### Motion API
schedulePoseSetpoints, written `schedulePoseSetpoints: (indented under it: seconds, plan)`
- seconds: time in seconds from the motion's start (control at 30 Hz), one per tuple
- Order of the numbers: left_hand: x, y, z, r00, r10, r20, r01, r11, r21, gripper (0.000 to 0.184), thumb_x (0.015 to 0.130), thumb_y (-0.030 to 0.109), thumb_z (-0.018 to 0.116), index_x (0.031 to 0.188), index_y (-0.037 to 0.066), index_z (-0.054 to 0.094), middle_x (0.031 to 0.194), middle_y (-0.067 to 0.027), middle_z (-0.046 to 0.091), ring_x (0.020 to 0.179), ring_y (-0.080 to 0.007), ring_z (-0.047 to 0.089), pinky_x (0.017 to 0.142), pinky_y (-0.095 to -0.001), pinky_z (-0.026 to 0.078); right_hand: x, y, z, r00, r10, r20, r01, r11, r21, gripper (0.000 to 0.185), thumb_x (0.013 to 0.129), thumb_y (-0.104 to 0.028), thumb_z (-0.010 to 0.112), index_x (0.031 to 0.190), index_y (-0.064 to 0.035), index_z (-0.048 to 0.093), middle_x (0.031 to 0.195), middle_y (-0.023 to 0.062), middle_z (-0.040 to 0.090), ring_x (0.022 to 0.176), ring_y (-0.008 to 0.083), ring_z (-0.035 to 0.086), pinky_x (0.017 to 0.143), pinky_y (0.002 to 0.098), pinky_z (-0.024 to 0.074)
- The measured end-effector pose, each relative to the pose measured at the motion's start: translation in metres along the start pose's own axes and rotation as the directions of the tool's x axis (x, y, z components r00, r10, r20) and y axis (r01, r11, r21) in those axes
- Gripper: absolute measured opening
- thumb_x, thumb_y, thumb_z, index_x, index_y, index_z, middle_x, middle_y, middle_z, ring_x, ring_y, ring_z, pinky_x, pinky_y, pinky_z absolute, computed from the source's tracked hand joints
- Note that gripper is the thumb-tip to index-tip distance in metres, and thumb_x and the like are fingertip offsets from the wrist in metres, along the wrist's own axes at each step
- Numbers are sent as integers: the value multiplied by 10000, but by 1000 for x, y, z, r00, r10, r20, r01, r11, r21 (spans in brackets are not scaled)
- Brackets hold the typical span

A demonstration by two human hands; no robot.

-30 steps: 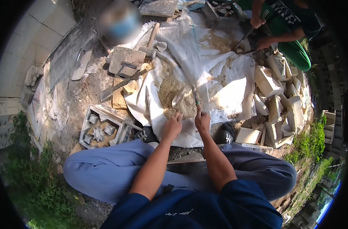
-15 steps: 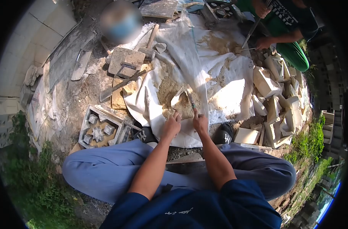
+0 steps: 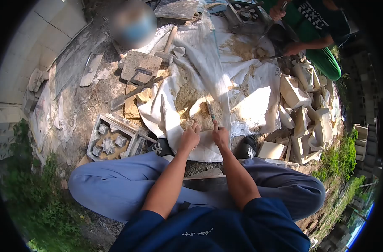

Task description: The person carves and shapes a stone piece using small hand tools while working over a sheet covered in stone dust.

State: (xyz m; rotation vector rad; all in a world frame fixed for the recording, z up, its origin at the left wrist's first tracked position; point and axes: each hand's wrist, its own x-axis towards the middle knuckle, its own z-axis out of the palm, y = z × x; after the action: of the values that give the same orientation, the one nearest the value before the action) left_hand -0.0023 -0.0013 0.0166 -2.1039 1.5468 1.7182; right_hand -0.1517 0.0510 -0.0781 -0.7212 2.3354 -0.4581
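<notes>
Between my feet lies a white sheet covered in part with sandy material. My right hand is wrapped round the handle of a narrow flat tool, whose blade points away from me and lies against a pale piece of stone. My left hand is closed beside the near edge of the sandy patch, to the left of the tool. What its fingers hold, if anything, is too small to make out.
A mould with a star shape lies at the left, below a trowel and a hammer. Broken pale blocks are heaped at the right. Another person works at the upper right with tools.
The blade in my right hand has swung left and now lies over the pale piece, which has turned. My left hand has barely moved. The other person's hands and tools have shifted.
</notes>
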Motion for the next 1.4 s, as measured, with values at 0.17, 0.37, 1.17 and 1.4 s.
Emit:
schedulePoseSetpoints:
  seconds: [0.17,0.37,1.17,1.4]
  plan:
    - [11,-14,9,1000,23,-11,-23,1000,3,492,978,448,461,1077,-28,538,787,-239,674,522,-300,651,436,-407,502,-11,-21,-25,1000,-1,-3,1,997,83,810,942,-656,399,736,81,665,733,341,610,732,486,630,692,546,458]
    - [7,-6,7,1000,-6,-14,7,1000,29,482,983,436,451,1068,-31,532,762,-230,670,508,-279,646,422,-397,495,8,15,3,999,-4,44,5,1000,-18,859,933,-676,381,800,119,679,796,362,626,852,496,639,794,529,479]
    - [-4,2,1,1000,-10,14,10,998,-54,466,992,447,432,1187,34,527,732,-182,656,483,-263,612,388,-382,462,-23,7,-6,998,-14,54,12,1000,27,806,928,-657,429,755,92,674,734,334,621,780,486,636,742,532,469]
    - [3,-4,4,998,59,-22,-61,996,-68,407,991,387,459,1176,35,548,739,-211,659,463,-287,613,414,-406,483,-29,-25,-28,993,-101,-68,111,981,162,780,963,-606,414,698,99,617,641,316,559,641,474,570,646,540,412]
